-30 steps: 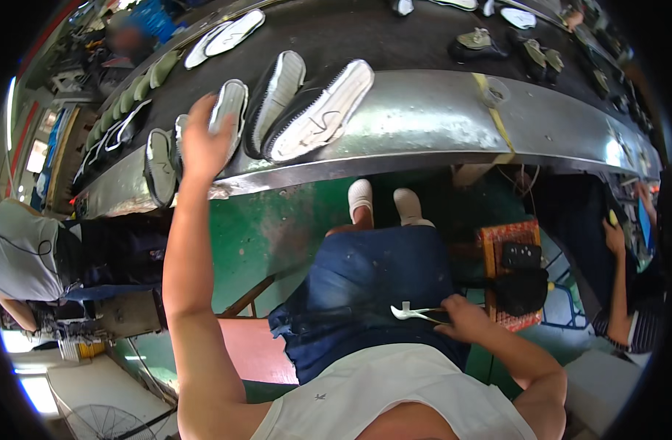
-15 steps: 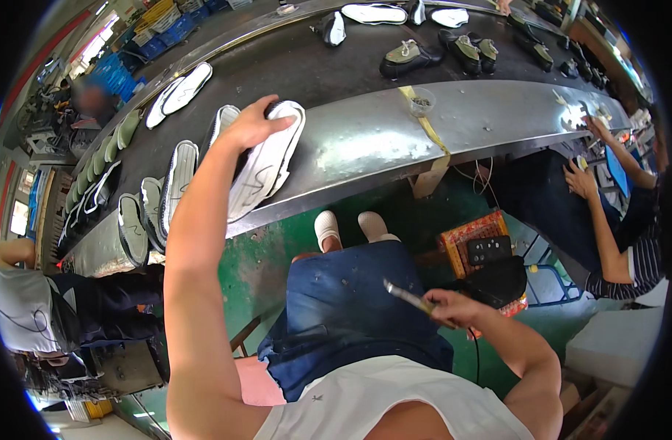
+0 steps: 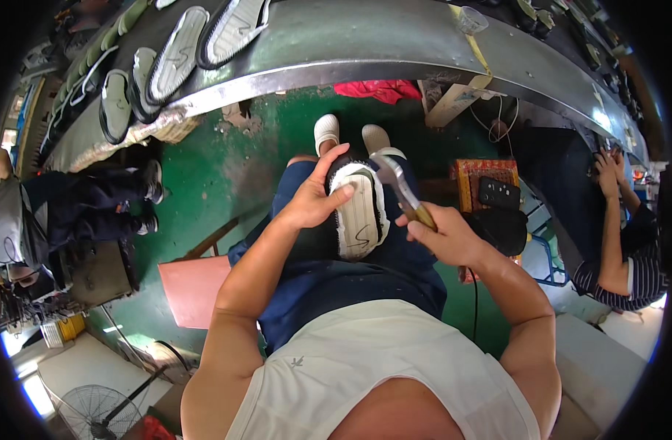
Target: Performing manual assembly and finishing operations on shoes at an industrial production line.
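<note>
An upturned shoe (image 3: 359,213) rests over my lap, its pale, ribbed underside facing up with a dark curved mark and a ragged white edge. My left hand (image 3: 315,198) grips its far left side, thumb pressed on the underside and fingers round the edge. To the right, my right hand (image 3: 447,233) is closed round the tan handle of a hammer-like metal tool (image 3: 400,182). The tool's shiny head reaches toward the shoe's far right edge; contact cannot be made out. The shoe's lower side is hidden.
A metal-edged bench (image 3: 350,48) runs across the far side, with more upturned shoes (image 3: 176,59) at left and a clear plastic cup (image 3: 471,20). A co-worker (image 3: 618,249) sits at right; another person (image 3: 28,213) is at left. A fan (image 3: 97,411) stands lower left.
My left hand has brought a shoe from the bench back to my lap. My right hand has raised the tool beside it. The view has tipped downward.
</note>
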Demonstrator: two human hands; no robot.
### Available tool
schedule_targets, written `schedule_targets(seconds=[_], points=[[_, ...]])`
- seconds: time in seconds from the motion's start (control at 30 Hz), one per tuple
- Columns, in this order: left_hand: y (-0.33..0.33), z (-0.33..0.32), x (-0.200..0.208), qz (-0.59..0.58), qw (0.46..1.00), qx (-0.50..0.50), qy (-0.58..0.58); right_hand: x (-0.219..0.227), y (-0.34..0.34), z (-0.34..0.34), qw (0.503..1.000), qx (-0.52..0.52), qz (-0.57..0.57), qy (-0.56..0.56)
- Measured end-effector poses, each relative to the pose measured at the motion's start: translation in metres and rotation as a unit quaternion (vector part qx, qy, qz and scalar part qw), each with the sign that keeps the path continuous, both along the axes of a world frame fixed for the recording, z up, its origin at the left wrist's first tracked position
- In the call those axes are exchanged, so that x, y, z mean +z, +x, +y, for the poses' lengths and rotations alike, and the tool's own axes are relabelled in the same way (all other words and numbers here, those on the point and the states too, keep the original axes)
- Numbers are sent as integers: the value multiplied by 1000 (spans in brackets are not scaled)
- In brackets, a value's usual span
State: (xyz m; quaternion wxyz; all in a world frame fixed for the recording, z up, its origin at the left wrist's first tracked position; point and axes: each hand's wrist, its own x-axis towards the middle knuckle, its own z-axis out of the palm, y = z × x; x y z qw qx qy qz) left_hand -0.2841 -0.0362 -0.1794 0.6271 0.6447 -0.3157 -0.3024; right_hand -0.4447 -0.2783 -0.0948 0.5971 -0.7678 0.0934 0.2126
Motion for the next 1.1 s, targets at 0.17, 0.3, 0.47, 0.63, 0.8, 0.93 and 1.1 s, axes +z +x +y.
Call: schedule_targets(seconds=[0.17, 0.3, 0.47, 0.63, 0.8, 0.93, 1.1], points=[[7, 8, -1, 24, 998, -23, -50, -28, -8, 17, 997, 17, 37, 66], [10, 8, -14, -62, 998, -7, -9, -32, 0, 19, 997, 22, 42, 59], [16, 6, -34, -55, 998, 26, 15, -26, 22, 26, 961, -32, 108, 252], [24, 3, -44, -17, 998, 58, 30, -22, 27, 34, 948, -102, 151, 262], [28, -1, -46, 36, 997, 71, 18, -40, 44, 23, 970, -47, 143, 192], [33, 2, -58, 131, 986, 77, -65, -73, 51, 21, 996, 43, -32, -76], [40, 12, -51, 190, 979, 43, -63, -92, 44, 27, 959, 23, -209, -189]])
